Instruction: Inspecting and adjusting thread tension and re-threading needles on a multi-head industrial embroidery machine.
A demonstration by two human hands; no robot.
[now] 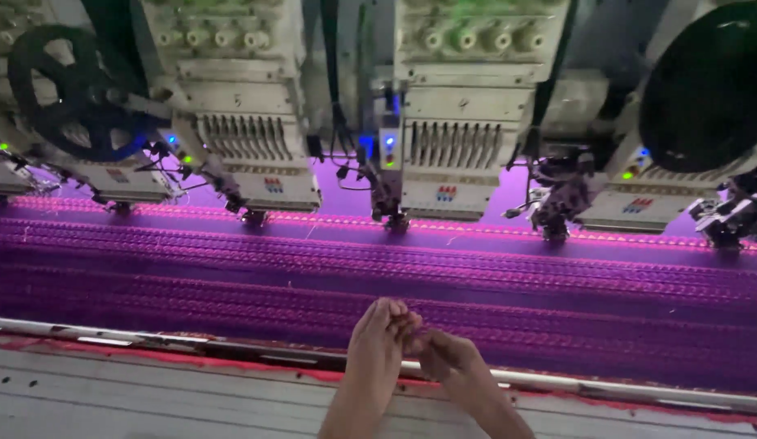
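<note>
Purple embroidered fabric (378,268) is stretching beneath the row of embroidery machine heads (464,122) facing you. Near its front metal rail (232,349), your left hand (378,345) and right hand (448,358) are meeting, fingers pinching narrowly on something too small to tell.

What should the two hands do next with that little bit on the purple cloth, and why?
Probably lift the pinch a little. The left hand and right hand meet fingertip to fingertip just above the purple fabric, near its front edge, seemingly pinching something too small to make out, perhaps a thread; raising it should show it.
</note>
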